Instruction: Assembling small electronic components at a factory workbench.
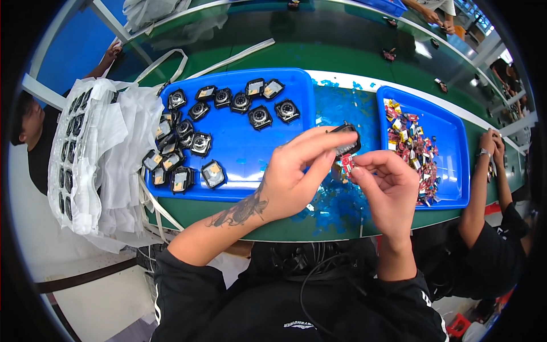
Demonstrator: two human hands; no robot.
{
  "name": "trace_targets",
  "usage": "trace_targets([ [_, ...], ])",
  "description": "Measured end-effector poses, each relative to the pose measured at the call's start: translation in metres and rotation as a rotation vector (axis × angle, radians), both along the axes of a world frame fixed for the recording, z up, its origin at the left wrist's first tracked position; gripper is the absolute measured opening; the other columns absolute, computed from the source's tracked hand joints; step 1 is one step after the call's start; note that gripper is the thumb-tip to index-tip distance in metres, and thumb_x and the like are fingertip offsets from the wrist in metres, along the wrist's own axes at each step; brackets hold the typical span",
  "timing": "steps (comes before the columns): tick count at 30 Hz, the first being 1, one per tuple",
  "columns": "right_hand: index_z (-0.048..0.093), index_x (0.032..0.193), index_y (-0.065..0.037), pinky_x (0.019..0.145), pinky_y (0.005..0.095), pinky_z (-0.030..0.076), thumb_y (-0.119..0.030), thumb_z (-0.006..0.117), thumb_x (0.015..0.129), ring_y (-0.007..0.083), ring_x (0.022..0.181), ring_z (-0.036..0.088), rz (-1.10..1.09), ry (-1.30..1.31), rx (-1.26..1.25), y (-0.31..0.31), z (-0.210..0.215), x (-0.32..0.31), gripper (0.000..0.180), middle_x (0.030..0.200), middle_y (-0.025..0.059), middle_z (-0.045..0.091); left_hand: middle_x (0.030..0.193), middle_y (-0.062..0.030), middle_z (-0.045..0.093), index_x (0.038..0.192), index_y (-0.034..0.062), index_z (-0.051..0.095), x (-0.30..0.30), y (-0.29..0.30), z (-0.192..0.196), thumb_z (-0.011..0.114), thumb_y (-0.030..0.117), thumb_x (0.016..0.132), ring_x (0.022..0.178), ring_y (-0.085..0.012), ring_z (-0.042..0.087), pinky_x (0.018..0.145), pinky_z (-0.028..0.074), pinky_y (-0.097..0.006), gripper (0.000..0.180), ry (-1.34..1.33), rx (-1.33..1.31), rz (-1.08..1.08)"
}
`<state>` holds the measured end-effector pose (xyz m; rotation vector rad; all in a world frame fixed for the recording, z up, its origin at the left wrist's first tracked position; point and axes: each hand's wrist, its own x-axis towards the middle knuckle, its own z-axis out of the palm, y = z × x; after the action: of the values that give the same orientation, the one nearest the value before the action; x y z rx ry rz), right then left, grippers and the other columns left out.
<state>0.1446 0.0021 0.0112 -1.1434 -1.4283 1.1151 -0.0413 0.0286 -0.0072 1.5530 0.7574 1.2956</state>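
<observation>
My left hand (296, 171) is closed on a black watch case (346, 147), its fingers across the far side and the thumb beneath. My right hand (390, 191) pinches a small red circuit board (347, 165) between thumb and forefinger, right at the near edge of the case. Whether the board touches the case I cannot tell. Both hands are over the table between two blue trays. More watch cases (260, 117) lie in the left tray (245, 171), some showing round black backs, others silvery parts.
The right tray (453, 165) holds a heap of red boards with small silver and yellow parts (411, 148). Blue film scraps (336, 211) cover the table between the trays. White bagged sheets of watch cases (108, 154) stand at left. Co-workers sit to the left and right (476, 228).
</observation>
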Motion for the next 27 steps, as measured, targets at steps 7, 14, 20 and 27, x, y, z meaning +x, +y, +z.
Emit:
trace_targets([
  [7,0.061,0.098,0.004,0.070,0.0212,0.052,0.003,0.063,0.089,0.0085,0.082,0.061,0.168,0.130,-0.094,0.006,0.008,0.012,0.009,0.093,0.0065,0.064,0.107,-0.0123,0.068,0.103,0.0024,0.073,-0.003,0.004,0.000,0.072,-0.005,0.076,0.089,-0.0226,0.069,0.073,0.057,-0.029,0.028,0.341,0.421,0.104],
  [14,0.054,0.099,-0.001,0.072,0.0233,0.052,-0.006,0.058,0.095,0.0065,0.086,0.056,0.210,0.190,-0.137,0.006,0.002,0.015,0.007,0.096,0.0035,0.058,0.094,-0.0092,0.068,0.092,-0.0009,0.072,-0.003,-0.002,0.007,0.073,-0.002,0.079,0.077,-0.0157,0.067,0.066,0.055,-0.025,0.014,0.321,0.068,-0.030],
  [20,0.053,0.099,0.000,0.072,0.0216,0.051,0.004,0.066,0.087,0.0075,0.084,0.058,0.030,0.197,-0.068,-0.003,-0.001,0.000,0.018,0.093,0.0046,0.058,0.093,-0.0089,0.066,0.097,-0.0049,0.070,0.000,-0.005,0.007,0.067,0.000,0.086,0.082,-0.0128,0.066,0.067,0.054,-0.023,0.013,0.104,-0.379,-0.170],
  [27,0.050,0.098,-0.001,0.070,0.0205,0.048,0.005,0.070,0.083,0.0075,0.079,0.058,-0.123,0.136,0.077,-0.002,-0.018,-0.010,0.025,0.085,0.0042,0.059,0.117,-0.0132,0.060,0.124,-0.0067,0.060,0.006,-0.009,-0.002,0.059,-0.008,0.089,0.098,-0.0168,0.064,0.085,0.055,-0.027,0.034,-0.092,-0.369,-0.179],
])
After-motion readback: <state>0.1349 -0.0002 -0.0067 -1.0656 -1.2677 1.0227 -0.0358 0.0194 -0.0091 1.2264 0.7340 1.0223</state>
